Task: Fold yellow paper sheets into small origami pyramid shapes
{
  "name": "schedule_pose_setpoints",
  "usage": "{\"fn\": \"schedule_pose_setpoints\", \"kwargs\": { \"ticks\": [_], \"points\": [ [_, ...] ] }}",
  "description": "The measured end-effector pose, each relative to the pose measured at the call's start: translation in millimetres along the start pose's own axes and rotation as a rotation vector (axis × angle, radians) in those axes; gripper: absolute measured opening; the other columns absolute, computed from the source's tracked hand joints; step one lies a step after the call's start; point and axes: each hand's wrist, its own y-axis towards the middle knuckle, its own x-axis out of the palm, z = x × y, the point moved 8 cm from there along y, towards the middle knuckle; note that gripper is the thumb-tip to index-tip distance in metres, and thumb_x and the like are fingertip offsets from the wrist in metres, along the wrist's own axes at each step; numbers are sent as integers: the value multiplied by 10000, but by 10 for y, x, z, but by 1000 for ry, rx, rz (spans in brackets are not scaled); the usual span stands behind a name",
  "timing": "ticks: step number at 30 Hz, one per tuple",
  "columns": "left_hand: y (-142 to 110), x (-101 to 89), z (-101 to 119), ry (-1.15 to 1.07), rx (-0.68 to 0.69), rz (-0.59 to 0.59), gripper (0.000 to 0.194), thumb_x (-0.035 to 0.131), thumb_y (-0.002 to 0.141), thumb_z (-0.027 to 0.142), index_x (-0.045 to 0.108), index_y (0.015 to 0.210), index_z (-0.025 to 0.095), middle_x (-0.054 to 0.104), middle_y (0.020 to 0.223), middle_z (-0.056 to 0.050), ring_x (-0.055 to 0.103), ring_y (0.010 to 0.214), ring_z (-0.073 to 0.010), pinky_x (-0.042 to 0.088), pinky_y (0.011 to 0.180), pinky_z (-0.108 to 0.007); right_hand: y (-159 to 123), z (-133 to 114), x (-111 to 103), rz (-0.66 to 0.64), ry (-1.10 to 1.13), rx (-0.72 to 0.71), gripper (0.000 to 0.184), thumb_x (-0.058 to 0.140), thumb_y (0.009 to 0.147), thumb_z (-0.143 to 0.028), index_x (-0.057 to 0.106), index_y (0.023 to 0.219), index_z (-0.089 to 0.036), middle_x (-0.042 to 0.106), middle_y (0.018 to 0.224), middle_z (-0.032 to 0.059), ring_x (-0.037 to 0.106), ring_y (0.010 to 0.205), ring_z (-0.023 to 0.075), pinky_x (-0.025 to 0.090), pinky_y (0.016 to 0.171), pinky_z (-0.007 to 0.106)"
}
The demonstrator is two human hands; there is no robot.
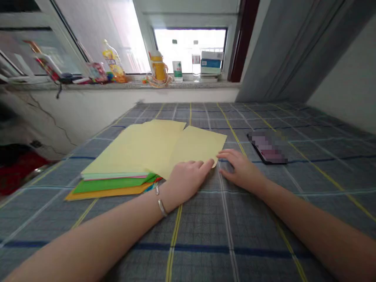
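A pale yellow sheet of paper point(202, 143) lies at an angle over the right side of a stack of coloured paper point(111, 182). My left hand point(188, 180), with a silver bangle on its wrist, is closed on the sheet's near edge; the thumb points to the right corner and the other fingertips are hidden. At that corner, the fingertips of my right hand point(239, 168) touch or nearly touch the paper, its thumb held apart from the fingers. More yellow sheets point(132, 145) top the stack, with green and orange ones below.
A phone point(267, 148) rests on the checked cloth point(202, 235) to the right. Along the windowsill point(135, 84) stand a bottle of orange drink point(113, 62), a yellow cup point(158, 67) and several boxes. Something red point(17, 168) is low at the left.
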Motion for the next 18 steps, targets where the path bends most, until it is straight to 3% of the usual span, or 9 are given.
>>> {"fn": "schedule_pose_setpoints", "kwargs": {
  "ticks": [7,11,15,18],
  "points": [
    [13,60,167,-145,52,-38,227,526,924,301,476,1112,185,683,927,-21,669,817,-215,518,664,-330,46,-216,156,-116,7,-120,69,624,850,-231,675,890,-208,694,994,35,587,977,196,490,862,344],
    [-4,35,167,-156,75,-79,336,595,875,374,505,1115,156,668,925,-47,648,829,-239,527,688,-359,28,-167,107,-136,-26,-161,85,599,878,-245,671,837,-221,704,977,12,595,957,188,479,845,330],
    [-20,71,151,-187,153,-110,504,571,896,377,411,1327,171,655,1071,-60,615,953,-244,523,803,-382,-6,-60,23,-136,-76,-150,113,575,895,-253,664,835,-217,708,979,16,606,932,187,477,807,318],
    [-21,124,103,-213,193,-122,520,530,922,396,381,1379,199,647,1127,-55,595,995,-238,507,853,-389,-31,41,-26,-158,-81,-145,104,572,897,-245,668,871,-215,711,961,21,612,926,186,479,813,319]
  ]
}}
